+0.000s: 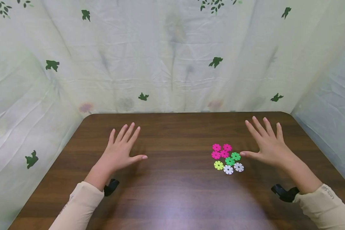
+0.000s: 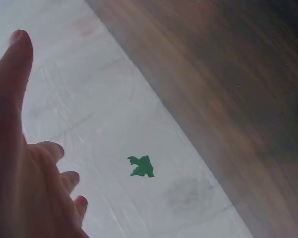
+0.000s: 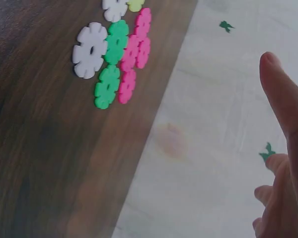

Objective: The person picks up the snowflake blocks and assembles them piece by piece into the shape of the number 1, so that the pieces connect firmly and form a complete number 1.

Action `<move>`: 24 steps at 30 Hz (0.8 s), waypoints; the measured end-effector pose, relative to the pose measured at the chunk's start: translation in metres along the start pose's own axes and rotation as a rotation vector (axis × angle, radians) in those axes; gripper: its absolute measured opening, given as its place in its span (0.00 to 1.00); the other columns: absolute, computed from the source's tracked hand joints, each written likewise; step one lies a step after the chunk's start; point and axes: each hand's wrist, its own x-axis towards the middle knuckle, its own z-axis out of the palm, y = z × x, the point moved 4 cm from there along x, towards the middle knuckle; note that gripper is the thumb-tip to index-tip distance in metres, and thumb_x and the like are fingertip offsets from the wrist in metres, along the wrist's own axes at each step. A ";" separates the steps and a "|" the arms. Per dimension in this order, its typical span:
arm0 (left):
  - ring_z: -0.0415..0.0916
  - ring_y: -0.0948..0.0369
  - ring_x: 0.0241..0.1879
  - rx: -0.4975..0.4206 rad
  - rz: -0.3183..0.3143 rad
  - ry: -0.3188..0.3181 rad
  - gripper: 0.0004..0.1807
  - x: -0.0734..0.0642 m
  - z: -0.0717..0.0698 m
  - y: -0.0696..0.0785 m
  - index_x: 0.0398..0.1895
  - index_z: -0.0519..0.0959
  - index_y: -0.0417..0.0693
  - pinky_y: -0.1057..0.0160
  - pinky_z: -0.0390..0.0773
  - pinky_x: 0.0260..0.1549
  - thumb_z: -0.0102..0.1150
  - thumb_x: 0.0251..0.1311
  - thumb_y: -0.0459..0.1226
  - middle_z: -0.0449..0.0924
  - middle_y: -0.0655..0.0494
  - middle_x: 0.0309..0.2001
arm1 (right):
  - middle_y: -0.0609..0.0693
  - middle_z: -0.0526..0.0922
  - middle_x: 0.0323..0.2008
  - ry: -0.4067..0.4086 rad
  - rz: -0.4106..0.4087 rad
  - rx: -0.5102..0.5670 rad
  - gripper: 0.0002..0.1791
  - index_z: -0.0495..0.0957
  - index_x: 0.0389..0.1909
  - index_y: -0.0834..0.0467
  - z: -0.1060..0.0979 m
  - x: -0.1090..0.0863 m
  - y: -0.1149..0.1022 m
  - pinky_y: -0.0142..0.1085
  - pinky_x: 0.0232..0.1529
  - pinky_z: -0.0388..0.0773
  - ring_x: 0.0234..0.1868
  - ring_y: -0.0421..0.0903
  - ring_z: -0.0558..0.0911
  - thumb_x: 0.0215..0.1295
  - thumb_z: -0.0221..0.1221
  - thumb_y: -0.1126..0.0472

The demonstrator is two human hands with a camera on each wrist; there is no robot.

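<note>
Several flat, notched plastic discs lie in a cluster right of the table's middle. The pink discs (image 1: pixel 216 155) are at the back, the green discs (image 1: pixel 230 161) at the right and centre, a yellow disc (image 1: pixel 218 165) at the front left, and two white discs (image 1: pixel 239 167) at the front. My right hand (image 1: pixel 268 145) is spread with straight fingers just right of the cluster, its thumb tip near a green disc (image 3: pixel 107 87); whether they touch is unclear. On the left, my left hand (image 1: pixel 119 151) is likewise spread, holding nothing, well away from the discs.
The brown wooden table (image 1: pixel 172 191) has rounded far corners. A pale curtain (image 1: pixel 172 64) with green leaf or bird shapes hangs behind it and along both sides. Black wrist cameras (image 1: pixel 284 193) sit at both cuffs.
</note>
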 end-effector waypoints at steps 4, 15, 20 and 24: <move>0.33 0.51 0.67 -0.017 0.051 0.074 0.55 0.003 -0.003 0.003 0.70 0.42 0.47 0.43 0.35 0.59 0.44 0.47 0.70 0.36 0.50 0.70 | 0.54 0.35 0.70 0.011 -0.013 0.048 0.58 0.36 0.70 0.51 -0.003 0.000 0.000 0.58 0.57 0.21 0.66 0.59 0.31 0.47 0.58 0.33; 0.44 0.49 0.66 -0.157 0.185 0.262 0.57 0.012 -0.006 0.026 0.70 0.40 0.44 0.45 0.44 0.59 0.45 0.46 0.70 0.43 0.47 0.69 | 0.62 0.49 0.66 0.071 -0.090 0.254 0.55 0.45 0.69 0.57 -0.006 -0.006 -0.004 0.60 0.58 0.31 0.65 0.64 0.42 0.46 0.65 0.42; 0.46 0.48 0.65 -0.261 0.229 0.363 0.57 0.015 -0.002 0.041 0.69 0.39 0.40 0.46 0.47 0.59 0.42 0.48 0.69 0.45 0.44 0.68 | 0.65 0.51 0.65 0.055 -0.089 0.362 0.52 0.47 0.68 0.61 0.002 -0.014 -0.006 0.56 0.60 0.32 0.66 0.63 0.43 0.47 0.66 0.47; 0.46 0.49 0.65 -0.344 0.254 0.400 0.56 0.016 0.003 0.054 0.69 0.40 0.38 0.48 0.49 0.59 0.45 0.48 0.67 0.45 0.43 0.68 | 0.66 0.52 0.64 0.037 -0.093 0.443 0.51 0.48 0.67 0.62 0.010 -0.021 -0.008 0.57 0.60 0.39 0.65 0.65 0.46 0.48 0.67 0.52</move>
